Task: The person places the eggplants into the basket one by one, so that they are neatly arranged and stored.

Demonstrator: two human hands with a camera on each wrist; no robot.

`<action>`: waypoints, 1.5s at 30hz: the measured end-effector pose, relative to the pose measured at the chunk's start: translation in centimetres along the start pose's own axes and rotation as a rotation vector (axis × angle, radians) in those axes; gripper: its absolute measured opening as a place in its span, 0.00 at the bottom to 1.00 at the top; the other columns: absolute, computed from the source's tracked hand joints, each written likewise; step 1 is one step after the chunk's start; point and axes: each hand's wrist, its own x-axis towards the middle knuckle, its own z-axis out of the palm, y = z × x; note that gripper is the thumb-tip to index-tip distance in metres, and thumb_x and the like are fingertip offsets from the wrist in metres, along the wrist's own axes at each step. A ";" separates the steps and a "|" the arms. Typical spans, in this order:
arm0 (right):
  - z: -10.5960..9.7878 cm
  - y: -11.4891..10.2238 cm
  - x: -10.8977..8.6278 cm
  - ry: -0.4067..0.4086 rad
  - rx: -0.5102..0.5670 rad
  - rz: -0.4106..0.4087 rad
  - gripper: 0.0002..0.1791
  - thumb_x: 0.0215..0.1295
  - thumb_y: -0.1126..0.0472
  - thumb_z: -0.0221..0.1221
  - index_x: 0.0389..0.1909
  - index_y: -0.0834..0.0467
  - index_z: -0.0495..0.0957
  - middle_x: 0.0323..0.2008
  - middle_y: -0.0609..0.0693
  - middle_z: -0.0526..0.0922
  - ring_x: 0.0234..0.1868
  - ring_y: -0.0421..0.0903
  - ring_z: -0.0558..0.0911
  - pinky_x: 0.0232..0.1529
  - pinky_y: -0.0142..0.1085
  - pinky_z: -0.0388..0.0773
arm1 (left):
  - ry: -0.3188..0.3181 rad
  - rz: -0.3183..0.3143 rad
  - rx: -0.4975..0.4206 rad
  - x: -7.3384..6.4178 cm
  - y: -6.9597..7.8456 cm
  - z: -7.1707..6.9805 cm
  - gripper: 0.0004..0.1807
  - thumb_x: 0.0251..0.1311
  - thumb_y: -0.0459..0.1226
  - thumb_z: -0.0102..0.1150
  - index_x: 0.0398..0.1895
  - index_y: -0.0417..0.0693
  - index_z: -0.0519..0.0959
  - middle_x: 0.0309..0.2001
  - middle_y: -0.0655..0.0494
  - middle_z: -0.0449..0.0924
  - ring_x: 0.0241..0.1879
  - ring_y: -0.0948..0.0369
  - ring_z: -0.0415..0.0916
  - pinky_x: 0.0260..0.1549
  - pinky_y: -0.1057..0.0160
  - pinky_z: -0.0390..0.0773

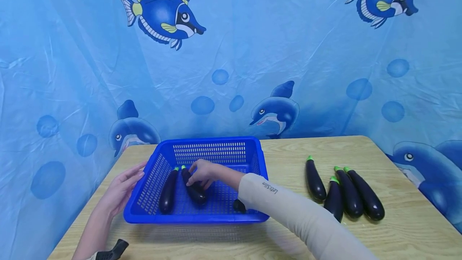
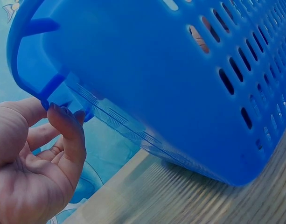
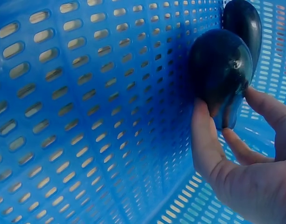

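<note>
A blue plastic basket (image 1: pixel 195 219) with slotted walls sits on the table. My left hand (image 1: pixel 120 189) is at its left side; in the left wrist view, the thumb and fingers pinch the corner of the basket's rim. Inside, my right hand (image 1: pixel 203 173) grips a dark purple eggplant (image 1: pixel 197 196) around its middle, its green stem end pointing away from me. The right wrist view has the fingers and thumb on both sides of this eggplant (image 3: pixel 220 60). Left of it lies a second eggplant (image 1: pixel 168 193). A dark end of another eggplant (image 1: pixel 239 206) shows beneath my right sleeve.
Several more eggplants (image 1: pixel 351 198) lie in a loose group on the right of the wooden table (image 1: pixel 285 151), one partly hidden by my right sleeve (image 1: pixel 288 208). A blue sheet (image 1: pixel 231 43) printed with fish and dolphins hangs behind the table.
</note>
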 end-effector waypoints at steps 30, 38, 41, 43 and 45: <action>2.9 -0.6 0.5 -0.052 0.239 0.013 0.35 0.70 0.73 0.64 0.73 0.76 0.61 0.63 0.76 0.76 0.53 0.72 0.85 0.50 0.55 0.87 | -0.049 0.040 -0.038 -0.1 -0.2 0.0 0.18 0.85 0.38 0.43 0.59 0.75 0.79 0.53 0.65 0.87 0.50 0.63 0.87 0.47 0.61 0.88; 2.8 -0.7 0.4 0.004 0.248 0.027 0.33 0.68 0.72 0.66 0.70 0.74 0.64 0.59 0.75 0.78 0.50 0.74 0.86 0.49 0.57 0.87 | 0.003 0.000 -0.007 -0.1 -0.2 0.1 0.17 0.85 0.40 0.45 0.62 0.74 0.78 0.52 0.67 0.87 0.50 0.64 0.87 0.48 0.61 0.87; 2.7 -0.7 0.3 0.013 0.216 0.034 0.34 0.68 0.70 0.67 0.70 0.74 0.64 0.59 0.75 0.78 0.50 0.72 0.87 0.49 0.56 0.87 | 0.018 -0.016 0.000 -0.1 -0.1 0.1 0.16 0.85 0.42 0.46 0.64 0.73 0.76 0.52 0.69 0.87 0.51 0.65 0.86 0.49 0.62 0.87; 2.6 -0.8 0.2 0.019 0.191 0.037 0.34 0.68 0.69 0.67 0.71 0.74 0.65 0.61 0.75 0.77 0.50 0.72 0.87 0.49 0.55 0.87 | 0.019 -0.018 -0.001 -0.1 -0.1 0.1 0.16 0.85 0.42 0.45 0.65 0.73 0.76 0.52 0.69 0.87 0.51 0.65 0.86 0.49 0.61 0.87; 2.5 -0.8 0.1 0.024 0.159 0.036 0.35 0.68 0.69 0.68 0.71 0.74 0.64 0.64 0.74 0.75 0.51 0.71 0.87 0.49 0.55 0.87 | 0.010 -0.013 -0.005 -0.1 -0.1 0.1 0.17 0.85 0.41 0.45 0.64 0.73 0.76 0.52 0.68 0.87 0.51 0.65 0.86 0.48 0.61 0.87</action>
